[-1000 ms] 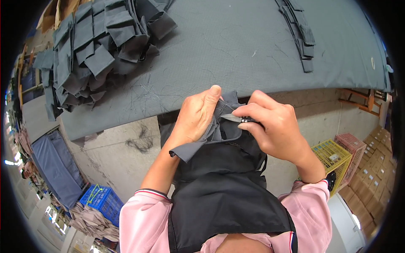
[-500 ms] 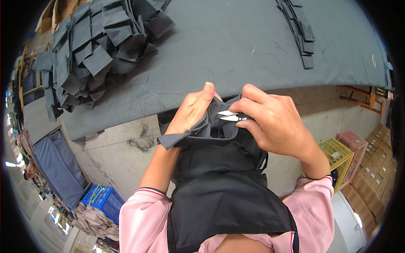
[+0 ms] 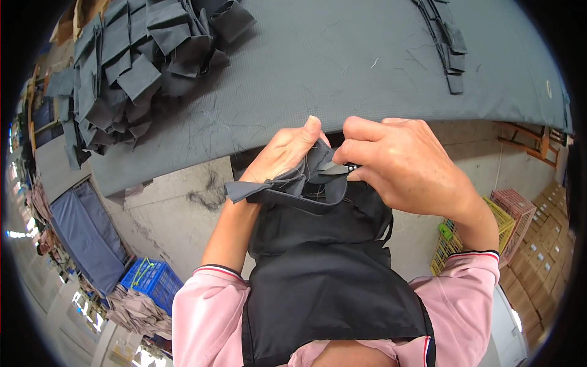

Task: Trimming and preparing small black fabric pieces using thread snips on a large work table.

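My left hand (image 3: 282, 153) is closed on a dark grey fabric strip (image 3: 335, 188), thumb pointing up at its far end. The strip loops between my hands over my lap, and its loose end hangs past my left wrist. Fine pale threads stick out from the cloth. Between the fingertips of my right hand (image 3: 406, 162) is a small pair of thread snips (image 3: 332, 170). Their silver blades point left into the loop, against the cloth; the tips are hard to make out, and my fingers cover most of the dark handle.
A grey-covered table (image 3: 318, 73) lies ahead, scattered with thread ends. It bears a heap of grey fabric strips (image 3: 137, 76) at left and a narrow row of strips (image 3: 451, 49) at right. A blue crate (image 3: 153, 284), a yellow crate (image 3: 449, 251) and cartons (image 3: 538, 263) stand lower down.
The snips' blades, spread apart before, now look closer together and lie against the cloth. My right hand has shifted slightly, its fingers more curled. The fabric has turned a little in my left hand.
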Action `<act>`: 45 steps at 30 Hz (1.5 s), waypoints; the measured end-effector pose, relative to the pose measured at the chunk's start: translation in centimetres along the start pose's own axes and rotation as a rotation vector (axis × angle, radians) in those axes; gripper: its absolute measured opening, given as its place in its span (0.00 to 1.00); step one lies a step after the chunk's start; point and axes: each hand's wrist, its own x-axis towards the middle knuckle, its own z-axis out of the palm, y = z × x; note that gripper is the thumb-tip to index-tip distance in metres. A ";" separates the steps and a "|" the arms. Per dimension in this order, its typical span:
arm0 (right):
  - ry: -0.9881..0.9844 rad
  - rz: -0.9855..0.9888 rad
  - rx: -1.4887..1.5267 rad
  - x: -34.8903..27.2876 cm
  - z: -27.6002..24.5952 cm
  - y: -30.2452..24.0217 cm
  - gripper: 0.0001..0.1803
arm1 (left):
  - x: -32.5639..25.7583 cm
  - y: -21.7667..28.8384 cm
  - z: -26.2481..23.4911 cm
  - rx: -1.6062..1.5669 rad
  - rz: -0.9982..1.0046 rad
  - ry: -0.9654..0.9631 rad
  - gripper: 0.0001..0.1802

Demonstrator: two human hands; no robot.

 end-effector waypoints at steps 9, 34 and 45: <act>-0.054 -0.069 -0.063 0.4 0.8 0.2 0.11 | 0.4 -0.5 -0.3 -0.053 -0.021 -0.110 0.32; 0.137 0.050 0.118 -0.6 1.1 -0.2 0.08 | 0.4 -0.9 -0.5 -0.076 -0.050 -0.190 0.34; -0.003 0.007 0.124 0.0 0.6 -0.4 0.08 | 0.4 -1.0 0.1 -0.049 0.037 -0.144 0.33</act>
